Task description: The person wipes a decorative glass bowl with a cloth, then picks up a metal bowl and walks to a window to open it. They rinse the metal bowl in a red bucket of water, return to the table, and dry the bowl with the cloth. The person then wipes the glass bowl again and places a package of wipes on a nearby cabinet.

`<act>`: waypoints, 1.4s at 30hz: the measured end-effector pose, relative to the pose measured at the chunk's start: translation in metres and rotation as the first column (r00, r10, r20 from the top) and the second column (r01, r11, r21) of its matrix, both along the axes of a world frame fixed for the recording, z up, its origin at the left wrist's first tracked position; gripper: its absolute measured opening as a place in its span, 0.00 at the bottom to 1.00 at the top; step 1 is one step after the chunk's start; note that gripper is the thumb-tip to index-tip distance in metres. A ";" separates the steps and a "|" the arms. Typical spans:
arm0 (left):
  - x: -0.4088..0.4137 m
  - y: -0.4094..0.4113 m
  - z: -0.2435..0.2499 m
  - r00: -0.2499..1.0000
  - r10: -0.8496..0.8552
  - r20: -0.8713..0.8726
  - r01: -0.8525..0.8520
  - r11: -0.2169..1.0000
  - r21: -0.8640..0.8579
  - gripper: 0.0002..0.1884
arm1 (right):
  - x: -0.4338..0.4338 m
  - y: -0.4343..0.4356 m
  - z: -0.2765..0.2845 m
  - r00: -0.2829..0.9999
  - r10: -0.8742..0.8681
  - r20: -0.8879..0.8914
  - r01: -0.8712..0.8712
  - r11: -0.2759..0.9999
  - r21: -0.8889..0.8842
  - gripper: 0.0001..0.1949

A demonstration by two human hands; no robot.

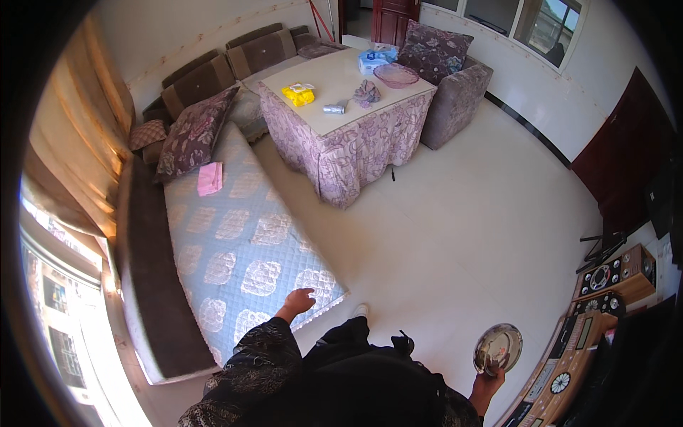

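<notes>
My right hand [488, 385] grips the near rim of a shiny round metal dish [498, 348], held out over the pale floor. Over the near corner of the sofa is my left hand [300, 301], with nothing in it and its index finger reaching forward; the other fingers look partly curled. Below it spreads a blue quilted sofa cover [224, 229] with pale medallions. Farther up this cover lies a folded pink cloth [210, 179], close to a large dark floral pillow [195, 133].
Ahead stands a table with a floral cloth [352, 160], bearing a yellow packet [299, 94], a silver can [334, 109], a crumpled cloth [367, 93], a pink glass bowl [396, 76] and a blue pack [373, 61]. Speakers [619, 272] line the right. A dark object [393, 174] lies on the floor.
</notes>
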State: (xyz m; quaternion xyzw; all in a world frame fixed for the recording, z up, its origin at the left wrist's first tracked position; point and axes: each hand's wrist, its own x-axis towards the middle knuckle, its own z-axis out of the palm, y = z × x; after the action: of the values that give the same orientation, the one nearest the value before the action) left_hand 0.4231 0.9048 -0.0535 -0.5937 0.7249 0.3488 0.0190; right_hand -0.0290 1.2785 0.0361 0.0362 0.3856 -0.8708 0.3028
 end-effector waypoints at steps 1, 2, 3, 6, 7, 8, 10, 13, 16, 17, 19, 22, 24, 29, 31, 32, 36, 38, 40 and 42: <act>0.003 -0.014 -0.002 0.998 0.043 -0.044 -0.044 0.999 -0.021 0.22 | -0.007 -0.033 0.004 0.992 0.092 -0.082 -0.095 0.995 -0.022 0.35; 0.010 -0.028 -0.005 0.991 0.114 -0.067 -0.115 0.993 -0.020 0.22 | -0.011 -0.067 0.007 0.986 0.157 -0.049 -0.158 0.987 -0.028 0.35; 0.015 -0.040 -0.007 0.980 0.178 -0.085 -0.179 0.984 -0.014 0.21 | -0.014 -0.104 0.012 0.982 0.179 -0.061 -0.177 0.984 0.023 0.35; 0.021 -0.094 0.002 0.956 0.255 -0.144 -0.265 0.963 -0.053 0.22 | -0.022 -0.204 0.022 0.953 0.303 -0.020 -0.301 0.952 0.060 0.35; 0.023 -0.107 0.003 0.946 0.281 -0.161 -0.294 0.954 -0.063 0.22 | -0.004 -0.248 0.052 0.968 0.241 0.063 -0.247 0.964 0.102 0.36; 0.016 -0.126 0.009 0.937 0.285 -0.205 -0.304 0.950 -0.068 0.23 | -0.011 -0.270 0.054 0.951 0.305 0.040 -0.308 0.947 0.092 0.35; -0.002 -0.159 0.023 0.909 0.308 -0.282 -0.346 0.933 -0.097 0.22 | -0.026 -0.313 0.049 0.921 0.389 0.028 -0.390 0.914 0.109 0.35; -0.017 -0.195 0.031 0.852 0.331 -0.406 -0.407 0.906 -0.114 0.21 | -0.040 -0.383 0.050 0.889 0.457 0.025 -0.454 0.873 0.176 0.32; -0.035 -0.223 0.028 0.787 0.375 -0.490 -0.475 0.875 -0.092 0.20 | -0.062 -0.447 0.044 0.837 0.546 0.018 -0.540 0.822 0.182 0.31; -0.040 -0.231 0.026 0.763 0.397 -0.510 -0.501 0.862 -0.080 0.20 | -0.067 -0.471 0.044 0.825 0.565 0.024 -0.559 0.808 0.186 0.31; -0.053 -0.250 0.030 0.771 0.434 -0.466 -0.528 0.845 -0.088 0.21 | -0.088 -0.516 0.038 0.786 0.618 0.016 -0.610 0.771 0.183 0.30; -0.071 -0.278 0.026 0.711 0.520 -0.473 -0.614 0.787 -0.059 0.21 | -0.123 -0.588 0.028 0.688 0.725 -0.020 -0.713 0.681 0.167 0.30; -0.088 -0.294 0.021 0.664 0.557 -0.500 -0.664 0.746 -0.050 0.21 | -0.139 -0.640 0.025 0.631 0.775 -0.034 -0.755 0.623 0.206 0.30; -0.175 -0.385 0.048 0.682 0.557 -0.475 -0.677 0.726 -0.120 0.20 | -0.167 -0.765 0.031 0.490 0.867 -0.085 -0.842 0.497 0.210 0.28; -0.202 -0.428 0.073 0.756 0.482 -0.442 -0.617 0.750 -0.239 0.19 | -0.153 -0.812 0.036 0.445 0.892 -0.081 -0.866 0.452 0.214 0.27; -0.214 -0.452 0.082 0.780 0.450 -0.435 -0.595 0.750 -0.289 0.19 | -0.144 -0.834 0.036 0.422 0.903 -0.079 -0.878 0.429 0.212 0.28; -0.240 -0.556 0.109 0.906 0.263 -0.332 -0.408 0.751 -0.519 0.20 | -0.104 -0.905 0.043 0.362 0.930 -0.064 -0.915 0.368 0.166 0.30; -0.243 -0.608 0.106 0.948 0.156 -0.277 -0.299 0.735 -0.608 0.23 | -0.093 -0.932 0.030 0.307 0.951 -0.029 -0.934 0.307 0.181 0.31; -0.244 -0.653 0.099 0.987 0.103 -0.121 -0.157 0.736 -0.658 0.27 | -0.084 -0.962 0.020 0.284 0.959 -0.015 -0.938 0.281 0.205 0.32; -0.243 -0.692 0.081 0.999 0.024 0.040 0.008 0.758 -0.652 0.32 | -0.064 -0.984 0.024 0.312 0.949 0.047 -0.926 0.292 0.238 0.33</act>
State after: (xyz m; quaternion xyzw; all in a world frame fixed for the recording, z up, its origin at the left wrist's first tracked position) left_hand 0.1804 0.2124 0.0276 -0.5741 0.7979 0.0612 -0.1733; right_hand -0.0932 0.2943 0.0597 -0.2075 0.4425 -0.4807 0.7280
